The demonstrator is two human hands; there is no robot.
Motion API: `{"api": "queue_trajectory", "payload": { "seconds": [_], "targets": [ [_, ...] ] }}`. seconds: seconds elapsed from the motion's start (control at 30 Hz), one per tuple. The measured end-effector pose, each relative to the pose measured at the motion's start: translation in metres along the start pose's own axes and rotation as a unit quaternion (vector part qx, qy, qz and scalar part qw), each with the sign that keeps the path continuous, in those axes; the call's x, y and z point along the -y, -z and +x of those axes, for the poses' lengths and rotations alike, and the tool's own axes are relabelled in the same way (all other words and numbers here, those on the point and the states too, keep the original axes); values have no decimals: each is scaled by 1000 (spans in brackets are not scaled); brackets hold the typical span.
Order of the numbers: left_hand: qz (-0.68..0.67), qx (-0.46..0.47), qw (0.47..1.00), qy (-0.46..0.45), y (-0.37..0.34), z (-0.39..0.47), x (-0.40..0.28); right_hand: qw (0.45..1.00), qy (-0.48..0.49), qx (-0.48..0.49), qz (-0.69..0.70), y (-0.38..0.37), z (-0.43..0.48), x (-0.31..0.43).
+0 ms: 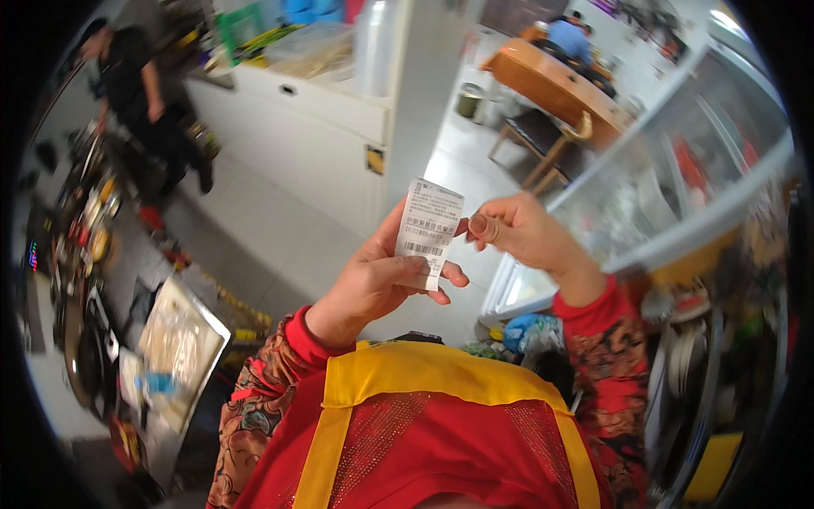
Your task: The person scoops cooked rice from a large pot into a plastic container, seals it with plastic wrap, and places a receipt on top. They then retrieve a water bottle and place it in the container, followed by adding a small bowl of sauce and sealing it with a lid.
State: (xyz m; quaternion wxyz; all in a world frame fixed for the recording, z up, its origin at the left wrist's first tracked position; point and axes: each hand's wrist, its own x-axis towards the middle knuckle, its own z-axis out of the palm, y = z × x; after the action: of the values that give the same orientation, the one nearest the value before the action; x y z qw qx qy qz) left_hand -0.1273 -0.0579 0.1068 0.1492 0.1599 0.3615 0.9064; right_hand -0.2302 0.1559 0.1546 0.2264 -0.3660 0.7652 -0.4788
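My left hand (pixel 375 280) holds a printed paper slip (pixel 427 235), its thumb across the lower front and its fingers behind. The slip bears writing and a barcode and stands upright before my chest. Just right of its edge is my right hand (pixel 515 229), its thumb and fingers curled together. I see nothing between those fingers, and their tips are very close to the left hand's fingertip beside the slip. Below both hands spreads a yellow apron (pixel 439 369) over a red top (pixel 445 445).
On the left, a counter holds a white tray (pixel 184 343) and several bottles. A person in dark clothes (pixel 137 95) stands beyond it. A glass-door refrigerator (pixel 687 159) stands right. A wooden table (pixel 547 73) with seated people and a chair (pixel 534 130) lies past the doorway.
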Motion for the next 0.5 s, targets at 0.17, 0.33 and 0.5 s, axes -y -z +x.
{"api": "queue_trajectory", "payload": {
  "seconds": [0.17,0.33,0.5],
  "targets": [
    [19,-104,992,-63,9,-61,-16,943,-71,92,311,-82,61,-36],
    [40,-184,976,-106,20,-132,-34,913,-17,112,393,-167,114,6],
    [34,-233,963,-130,34,-211,-60,905,39,133,403,-245,151,57]
  ]
}}
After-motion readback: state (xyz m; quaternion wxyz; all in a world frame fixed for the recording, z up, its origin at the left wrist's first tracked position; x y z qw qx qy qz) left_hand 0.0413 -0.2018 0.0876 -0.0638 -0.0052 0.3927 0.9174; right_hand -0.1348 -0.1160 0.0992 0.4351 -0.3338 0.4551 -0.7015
